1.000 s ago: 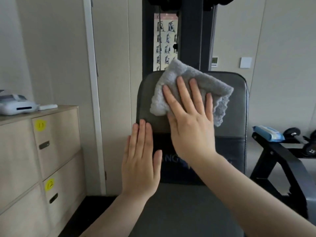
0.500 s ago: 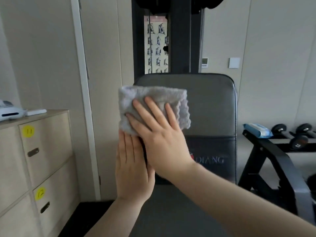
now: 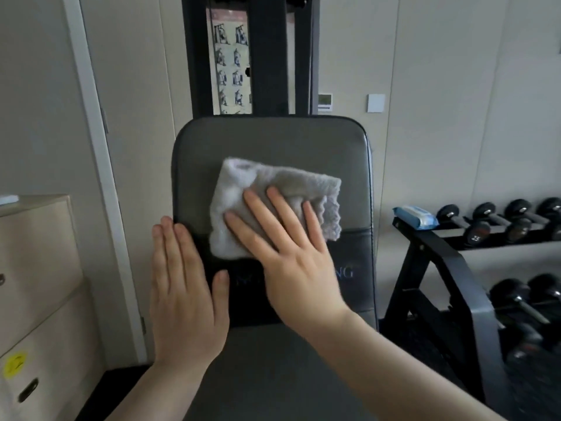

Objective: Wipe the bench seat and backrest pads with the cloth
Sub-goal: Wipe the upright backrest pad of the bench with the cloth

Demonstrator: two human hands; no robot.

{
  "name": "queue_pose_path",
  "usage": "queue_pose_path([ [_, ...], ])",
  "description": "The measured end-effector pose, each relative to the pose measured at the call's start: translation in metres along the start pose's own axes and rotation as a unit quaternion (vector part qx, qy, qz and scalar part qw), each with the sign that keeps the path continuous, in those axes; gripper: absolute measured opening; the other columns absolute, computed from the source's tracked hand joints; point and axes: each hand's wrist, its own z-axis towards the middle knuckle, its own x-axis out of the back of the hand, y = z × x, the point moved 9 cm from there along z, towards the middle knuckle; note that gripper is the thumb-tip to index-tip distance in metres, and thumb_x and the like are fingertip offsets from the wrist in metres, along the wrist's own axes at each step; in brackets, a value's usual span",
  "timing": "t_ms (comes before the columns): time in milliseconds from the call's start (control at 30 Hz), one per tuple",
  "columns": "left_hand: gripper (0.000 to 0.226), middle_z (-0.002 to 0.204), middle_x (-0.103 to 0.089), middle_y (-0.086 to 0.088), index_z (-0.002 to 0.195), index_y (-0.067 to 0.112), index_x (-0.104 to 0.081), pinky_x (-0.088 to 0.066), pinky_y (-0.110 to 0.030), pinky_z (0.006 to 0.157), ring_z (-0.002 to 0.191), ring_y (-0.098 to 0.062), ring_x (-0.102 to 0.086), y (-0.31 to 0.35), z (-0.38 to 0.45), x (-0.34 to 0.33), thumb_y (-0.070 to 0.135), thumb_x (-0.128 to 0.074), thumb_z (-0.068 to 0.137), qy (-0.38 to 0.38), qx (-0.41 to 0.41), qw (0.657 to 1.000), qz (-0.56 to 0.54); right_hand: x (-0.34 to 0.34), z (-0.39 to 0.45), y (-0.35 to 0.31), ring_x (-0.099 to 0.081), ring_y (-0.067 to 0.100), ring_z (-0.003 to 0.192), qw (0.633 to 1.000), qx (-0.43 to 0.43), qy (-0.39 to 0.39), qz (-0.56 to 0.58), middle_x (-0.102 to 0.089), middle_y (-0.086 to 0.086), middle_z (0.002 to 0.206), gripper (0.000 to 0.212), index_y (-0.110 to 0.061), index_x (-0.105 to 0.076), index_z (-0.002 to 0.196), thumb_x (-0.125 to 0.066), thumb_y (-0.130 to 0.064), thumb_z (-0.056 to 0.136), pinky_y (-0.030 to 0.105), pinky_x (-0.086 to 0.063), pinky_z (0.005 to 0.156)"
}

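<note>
Two hands: left hand, right hand. One grey cloth, one backrest pad, one seat pad. At three o'clock, one blue wipes pack and six dumbbells (some cut off). Two yellow stickers? Only one shows.

The fluffy pale grey terry cloth looks soft and nubbly with a scalloped hem. The dark grey padded backrest is smooth, faintly sheened leatherette. The black dumbbell rack frame is matt painted metal; the beige drawer cabinet shows smooth wood-look laminate.
</note>
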Motion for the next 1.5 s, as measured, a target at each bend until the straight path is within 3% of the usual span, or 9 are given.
queue_pose_path([
  [100,0.067,0.159,-0.001,-0.018,0.149,-0.005,-0.005,-0.006,-0.039,0.121,0.148,-0.031,-0.002,0.001,-0.001,0.001,0.038,-0.02,0.1,0.005,-0.002,1.0,-0.015,0.015,-0.008,0.037,-0.016,0.018,0.148,0.999,0.003,-0.009,-0.034,-0.027,-0.004,0.157,0.065,-0.031,-0.035,0.148,-0.052,-0.02,0.086,0.046,-0.01,0.12],
  [300,0.058,0.159,-0.007,-0.005,0.151,0.008,-0.01,-0.005,-0.04,0.12,0.149,-0.022,-0.003,0.006,-0.002,0.004,0.032,-0.021,0.1,0.008,-0.027,0.999,0.029,0.028,0.033,0.054,-0.007,0.023,0.149,0.977,-0.186,0.099,0.044,-0.021,0.0,0.16,0.057,-0.027,-0.034,0.149,-0.046,-0.012,0.095,0.052,-0.006,0.119],
  [467,0.053,0.159,-0.011,0.001,0.152,0.015,-0.014,-0.004,-0.037,0.119,0.149,-0.019,-0.005,0.006,-0.002,0.003,0.032,-0.016,0.102,-0.005,-0.038,0.999,0.027,0.015,-0.026,0.026,-0.013,0.018,0.148,0.999,-0.046,-0.009,0.027,-0.025,-0.003,0.158,0.059,-0.027,-0.038,0.147,-0.045,-0.021,0.089,0.046,-0.007,0.12],
  [700,0.053,0.159,-0.009,-0.002,0.151,0.012,-0.013,-0.01,-0.045,0.12,0.149,-0.021,-0.006,0.007,-0.002,0.002,0.028,-0.02,0.101,-0.004,-0.038,0.999,0.02,0.041,0.024,0.052,-0.026,0.026,0.136,0.984,-0.15,0.089,-0.018,-0.034,0.005,0.154,0.051,-0.032,-0.048,0.14,-0.049,-0.035,0.09,0.038,-0.022,0.105],
  [833,0.054,0.159,-0.008,-0.001,0.152,0.012,-0.011,-0.01,-0.046,0.12,0.149,-0.019,-0.003,0.006,-0.003,0.002,0.027,-0.022,0.101,-0.004,-0.037,0.999,0.005,0.017,0.016,0.032,-0.014,0.029,0.147,0.993,-0.098,0.058,0.009,-0.024,0.005,0.158,0.05,-0.032,-0.042,0.144,-0.047,-0.043,0.095,0.05,-0.009,0.117],
  [967,0.054,0.159,-0.009,-0.002,0.151,0.012,-0.014,-0.01,-0.045,0.12,0.149,-0.02,-0.003,0.007,-0.004,0.003,0.025,-0.025,0.101,0.002,-0.043,0.999,-0.001,0.022,-0.022,0.047,-0.029,0.026,0.143,0.997,-0.02,0.05,-0.049,-0.039,0.003,0.151,0.045,-0.024,-0.056,0.134,-0.058,-0.04,0.092,0.054,-0.011,0.117],
  [1167,0.054,0.159,-0.005,0.001,0.152,0.015,-0.008,-0.01,-0.046,0.12,0.149,-0.02,-0.004,0.007,-0.003,0.001,0.027,-0.021,0.101,-0.003,-0.037,0.999,0.01,0.038,0.034,0.072,-0.014,0.036,0.147,0.971,-0.198,0.132,0.014,-0.028,0.007,0.157,0.047,-0.024,-0.044,0.143,-0.043,-0.04,0.099,0.059,-0.01,0.116],
  [1367,0.053,0.158,-0.013,-0.005,0.152,0.011,-0.016,-0.009,-0.043,0.12,0.148,-0.021,-0.005,0.008,-0.004,0.006,0.026,-0.024,0.101,0.015,-0.045,0.999,-0.01,0.014,-0.023,0.037,-0.021,0.029,0.146,0.998,0.023,0.01,-0.056,-0.031,0.004,0.155,0.052,-0.025,-0.036,0.148,-0.047,-0.03,0.097,0.053,-0.016,0.117],
  [1500,0.053,0.158,-0.011,-0.003,0.152,0.012,-0.013,-0.008,-0.045,0.12,0.149,-0.022,-0.005,0.009,-0.003,0.005,0.028,-0.02,0.102,0.013,-0.042,0.999,-0.003,0.034,0.006,0.084,-0.012,0.03,0.148,0.988,-0.131,0.075,-0.022,-0.024,0.005,0.158,0.051,-0.023,-0.032,0.15,-0.041,-0.028,0.1,0.055,-0.009,0.118],
])
